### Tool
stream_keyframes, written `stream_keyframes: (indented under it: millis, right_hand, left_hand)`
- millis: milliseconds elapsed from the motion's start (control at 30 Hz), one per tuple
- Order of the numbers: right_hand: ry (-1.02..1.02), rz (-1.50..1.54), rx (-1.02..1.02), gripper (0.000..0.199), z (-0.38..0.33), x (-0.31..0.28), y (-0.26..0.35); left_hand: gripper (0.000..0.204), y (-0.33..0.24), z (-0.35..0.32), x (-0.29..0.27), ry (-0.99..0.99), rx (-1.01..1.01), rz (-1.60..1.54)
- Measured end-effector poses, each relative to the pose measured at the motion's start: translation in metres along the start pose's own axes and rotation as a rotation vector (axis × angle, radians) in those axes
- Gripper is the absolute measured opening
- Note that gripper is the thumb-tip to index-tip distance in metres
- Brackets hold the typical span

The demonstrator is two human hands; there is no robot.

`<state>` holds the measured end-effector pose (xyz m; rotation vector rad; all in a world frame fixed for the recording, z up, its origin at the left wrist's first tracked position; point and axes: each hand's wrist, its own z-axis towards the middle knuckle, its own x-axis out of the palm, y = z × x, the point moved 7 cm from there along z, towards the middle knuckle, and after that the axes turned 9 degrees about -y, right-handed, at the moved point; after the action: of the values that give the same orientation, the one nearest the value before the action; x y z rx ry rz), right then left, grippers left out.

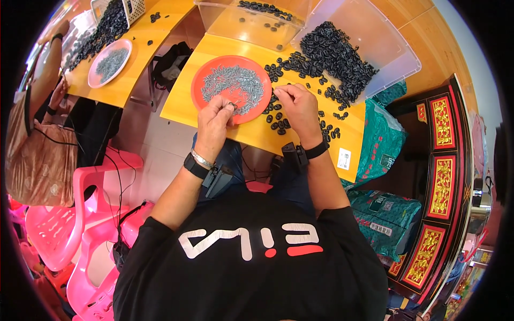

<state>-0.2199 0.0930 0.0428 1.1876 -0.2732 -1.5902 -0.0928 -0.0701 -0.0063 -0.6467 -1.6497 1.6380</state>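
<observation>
My left hand (pixel 214 119) is over the near rim of a red round plate (pixel 199 80). Its thumb and fingers pinch a small black plastic piece (pixel 232 106). Grey metal screws (pixel 235 80) are spread across the plate. To the right, my right hand (pixel 301 109) is closed, thumb against fingertips, above the yellow table (pixel 251 136). What its fingertips hold, if anything, I cannot make out. Around that hand lie many loose black oval pieces (pixel 278 124), some showing two holes.
A clear plastic bin (pixel 388 56) lies tipped at the back right, black pieces spilling out. Another clear bin (pixel 219 24) stands behind the plate. Green sacks (pixel 383 139) lean at the right. At the left, a person (pixel 45 144) sits by another table with a pink plate (pixel 92 75).
</observation>
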Motion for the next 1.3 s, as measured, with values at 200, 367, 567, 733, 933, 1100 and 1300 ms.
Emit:
stream_keyframes:
  millis: [200,367,567,733,933,1100,1300]
  right_hand:
    - [0.056,0.115,0.14,0.016,0.0,0.006,-0.018]
    - [0.204,0.496,0.523,0.017,-0.009,0.021,-0.025]
    - [0.304,0.756,0.613,0.018,-0.017,0.033,-0.011]
    - [0.4,0.92,0.753,0.019,-0.025,0.044,-0.005]
    - [0.539,1.256,0.882,0.018,-0.036,0.063,-0.012]
    - [0.483,1.138,0.855,0.019,-0.036,0.063,-0.004]
    - [0.407,0.914,0.71,0.02,-0.032,0.052,0.012]
  left_hand:
    - [0.012,-0.003,0.0,0.002,0.003,-0.002,0.002]
    - [0.012,-0.005,-0.002,0.004,0.021,0.019,-0.01]
    - [0.012,-0.007,-0.005,0.009,0.014,0.01,-0.003]
    - [0.011,-0.008,-0.006,0.008,0.013,-0.011,0.005]
    - [0.011,-0.01,-0.008,0.011,0.023,-0.028,0.003]
    - [0.011,-0.007,-0.006,0.01,0.027,-0.016,0.018]
    - [0.011,-0.003,-0.005,0.01,0.015,-0.026,0.001]
